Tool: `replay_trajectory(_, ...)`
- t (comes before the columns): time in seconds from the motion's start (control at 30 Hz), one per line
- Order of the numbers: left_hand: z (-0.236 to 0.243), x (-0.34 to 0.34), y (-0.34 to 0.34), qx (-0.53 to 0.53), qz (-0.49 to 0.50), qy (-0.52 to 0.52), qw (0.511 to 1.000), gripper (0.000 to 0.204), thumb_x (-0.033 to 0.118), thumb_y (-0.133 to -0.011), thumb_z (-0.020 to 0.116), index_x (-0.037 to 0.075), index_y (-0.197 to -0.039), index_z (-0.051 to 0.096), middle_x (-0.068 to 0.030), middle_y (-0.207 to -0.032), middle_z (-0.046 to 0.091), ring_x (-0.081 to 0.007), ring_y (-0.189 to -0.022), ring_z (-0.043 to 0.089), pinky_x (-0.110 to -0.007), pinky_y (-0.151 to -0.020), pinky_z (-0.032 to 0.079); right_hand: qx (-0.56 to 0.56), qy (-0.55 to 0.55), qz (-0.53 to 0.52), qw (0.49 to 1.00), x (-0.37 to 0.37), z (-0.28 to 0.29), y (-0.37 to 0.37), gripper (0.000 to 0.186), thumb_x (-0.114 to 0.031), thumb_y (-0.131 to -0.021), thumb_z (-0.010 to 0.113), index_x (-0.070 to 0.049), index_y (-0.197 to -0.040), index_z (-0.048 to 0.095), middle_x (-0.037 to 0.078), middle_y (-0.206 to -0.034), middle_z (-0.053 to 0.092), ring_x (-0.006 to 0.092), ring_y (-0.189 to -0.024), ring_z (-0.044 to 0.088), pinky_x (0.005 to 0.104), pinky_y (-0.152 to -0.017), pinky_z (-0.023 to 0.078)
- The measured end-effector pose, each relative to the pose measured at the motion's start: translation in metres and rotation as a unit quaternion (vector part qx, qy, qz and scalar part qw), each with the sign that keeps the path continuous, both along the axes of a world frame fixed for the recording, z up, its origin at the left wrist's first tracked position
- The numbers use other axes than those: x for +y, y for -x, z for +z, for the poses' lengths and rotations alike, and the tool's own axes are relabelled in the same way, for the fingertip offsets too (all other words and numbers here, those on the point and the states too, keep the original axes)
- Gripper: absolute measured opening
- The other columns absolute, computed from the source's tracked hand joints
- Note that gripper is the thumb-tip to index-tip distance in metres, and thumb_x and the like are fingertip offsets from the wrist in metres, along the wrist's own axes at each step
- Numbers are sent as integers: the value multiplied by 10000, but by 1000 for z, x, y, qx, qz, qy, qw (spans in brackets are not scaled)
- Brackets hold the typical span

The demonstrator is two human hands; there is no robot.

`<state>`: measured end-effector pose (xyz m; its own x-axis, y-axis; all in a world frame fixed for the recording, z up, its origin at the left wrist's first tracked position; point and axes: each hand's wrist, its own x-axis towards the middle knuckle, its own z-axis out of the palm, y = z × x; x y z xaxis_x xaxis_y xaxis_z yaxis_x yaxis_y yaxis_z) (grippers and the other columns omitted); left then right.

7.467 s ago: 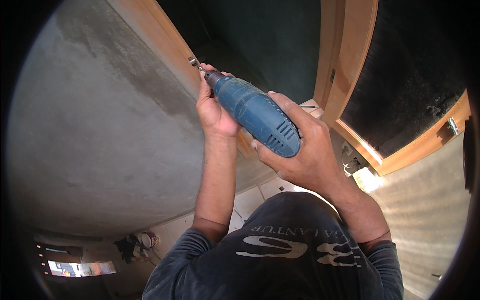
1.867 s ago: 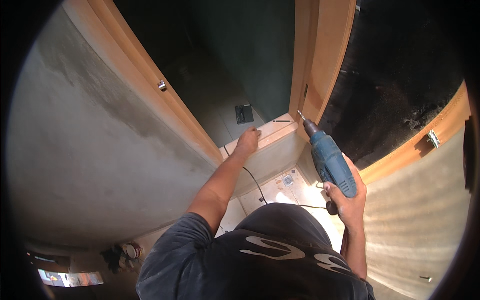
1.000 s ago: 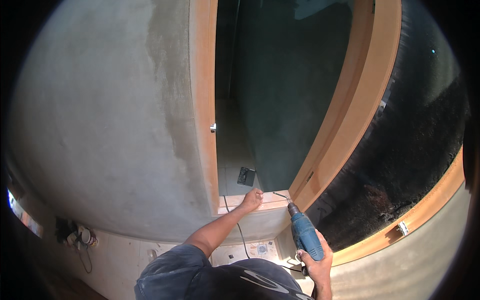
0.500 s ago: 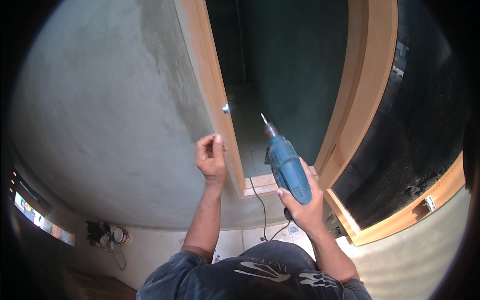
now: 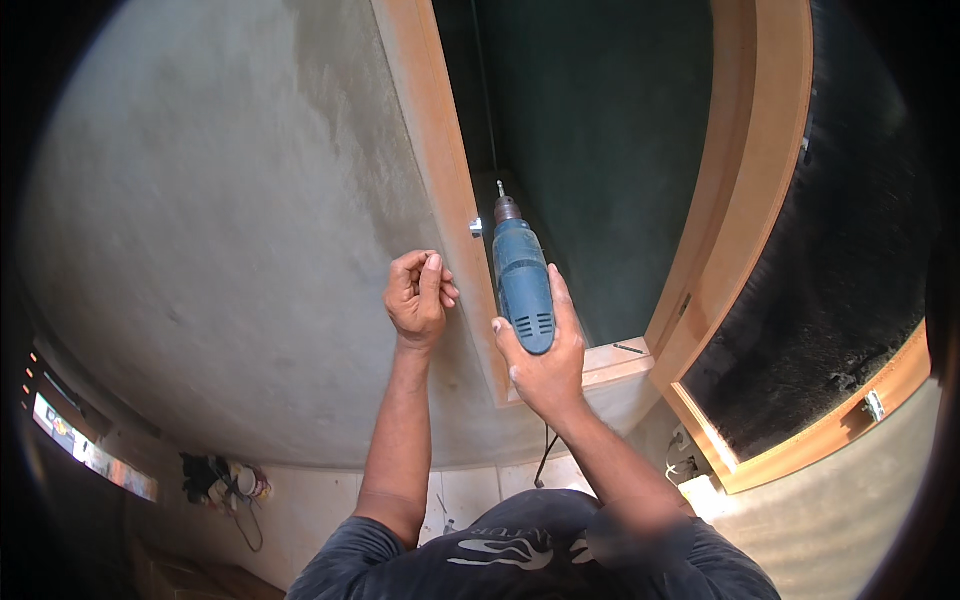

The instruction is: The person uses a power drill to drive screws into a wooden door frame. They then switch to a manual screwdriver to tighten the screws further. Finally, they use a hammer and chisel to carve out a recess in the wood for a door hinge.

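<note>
Since earlier frame, drill (image 5: 525, 280) shifted left, closer to metal fitting (image 5: 476, 228) on left door jamb (image 5: 434, 110). Bit (image 5: 500, 188) points up-view, near fitting. Right hand (image 5: 550, 372) grips drill at rear of body. Left hand (image 5: 418, 305) raised before grey wall (image 5: 220, 230), fingers curled, thumb against them; small item within: cannot tell. Thin dark rod (image 5: 629, 348) lies on sill (image 5: 606, 372), right end.

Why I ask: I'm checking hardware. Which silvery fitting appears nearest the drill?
The small fitting on the left jamb, appearing beside the drill; the lower right fitting sits well away on another wooden frame.
</note>
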<state>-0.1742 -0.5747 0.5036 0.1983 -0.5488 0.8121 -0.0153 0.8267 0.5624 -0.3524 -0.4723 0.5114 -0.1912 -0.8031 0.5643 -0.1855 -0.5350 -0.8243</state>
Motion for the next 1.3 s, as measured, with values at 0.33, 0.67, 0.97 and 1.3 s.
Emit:
replay_trajectory(0.33,-1,-3,-3,-28,7,20,999,68,43,-1059,578,10,-1118,584,-70,-792,656,-80,-590,616,-205,-499,508,-30,-19,44,998,5,7,-17,869,-114,-875,785,130,-1552,297,304,-1281,569,365,-1177,633,438,-973,523)
replay_trajectory(0.67,-8,-7,-7,-34,10,37,999,95,53,-1055,594,8,-1139,587,-81,-812,661,-93,-600,626,-208,-508,518,38,18,0,999,-4,-7,-19,891,-155,-884,778,79,-1587,284,238,-1161,579,291,-1010,645,412,-866,538)
replay_trajectory(0.97,-12,-7,-5,-55,49,63,995,115,38,-1050,609,3,-1159,601,-80,-813,666,-92,-598,621,-207,-506,513,22,20,13,999,-2,-11,-10,860,-143,-880,799,92,-1562,330,247,-1235,617,269,-1097,675,385,-924,553)
replay_trajectory(1.3,-9,29,19,94,-120,-161,975,80,78,-1027,681,8,-1051,713,-59,-887,674,-84,-688,608,-188,-542,474,22,0,49,999,89,-22,57,777,-143,-871,812,92,-1508,435,216,-1167,721,227,-1015,738,336,-893,579)
